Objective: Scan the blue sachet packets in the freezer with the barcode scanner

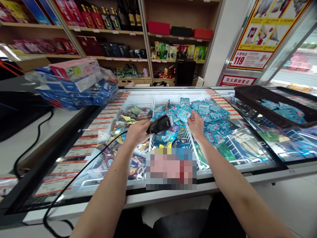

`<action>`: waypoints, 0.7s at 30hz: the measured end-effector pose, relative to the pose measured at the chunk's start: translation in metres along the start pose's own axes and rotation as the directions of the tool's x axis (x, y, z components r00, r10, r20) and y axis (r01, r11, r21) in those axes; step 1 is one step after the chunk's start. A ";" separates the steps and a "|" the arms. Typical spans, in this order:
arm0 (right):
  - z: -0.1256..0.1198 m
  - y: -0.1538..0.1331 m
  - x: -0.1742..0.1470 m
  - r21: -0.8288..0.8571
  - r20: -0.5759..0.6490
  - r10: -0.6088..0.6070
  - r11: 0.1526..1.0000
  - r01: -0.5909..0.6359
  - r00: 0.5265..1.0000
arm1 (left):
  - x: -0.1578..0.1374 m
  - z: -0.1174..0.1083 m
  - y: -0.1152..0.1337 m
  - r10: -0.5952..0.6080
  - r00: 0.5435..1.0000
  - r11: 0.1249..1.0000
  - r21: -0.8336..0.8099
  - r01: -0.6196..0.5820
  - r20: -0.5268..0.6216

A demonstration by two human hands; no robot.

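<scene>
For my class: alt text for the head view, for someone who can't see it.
A person's left hand holds a black corded scanner beside a blue packet in the right hand. More blue packets lie spread over the glass-topped case below.

Both bare forearms [110,186] stretched forward, left fingers [144,124] curled in a grip, right fingers [195,117] pinched together

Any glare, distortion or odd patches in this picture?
In the head view, pale glare marks the case's glass; the head view's poster leans, stretched towards the corner; also in the head view, a blocky patch hides what lies below the scanner.
</scene>
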State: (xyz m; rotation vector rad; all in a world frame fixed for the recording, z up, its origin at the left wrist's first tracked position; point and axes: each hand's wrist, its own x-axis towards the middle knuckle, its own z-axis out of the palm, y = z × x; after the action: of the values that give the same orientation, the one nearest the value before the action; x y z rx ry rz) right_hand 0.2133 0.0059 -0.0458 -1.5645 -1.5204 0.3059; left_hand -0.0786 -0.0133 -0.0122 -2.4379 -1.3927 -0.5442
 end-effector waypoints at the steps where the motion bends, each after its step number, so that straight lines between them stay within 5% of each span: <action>1: 0.000 0.000 0.000 -0.005 -0.002 -0.007 1.000 0.007 1.000 | 0.000 0.000 0.001 0.008 1.000 1.000 0.006 -0.008 -0.002; 21: 0.009 0.010 0.003 0.080 -0.073 -0.067 0.994 0.073 0.995 | 0.001 -0.008 0.012 0.129 0.990 0.984 -0.113 -0.136 -0.061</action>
State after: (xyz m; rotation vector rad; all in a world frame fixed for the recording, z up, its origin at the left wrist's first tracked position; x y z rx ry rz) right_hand 0.2142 0.0136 -0.0567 -1.4395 -1.4865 0.2683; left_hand -0.0688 -0.0220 -0.0052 -2.5649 -1.1985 -0.6705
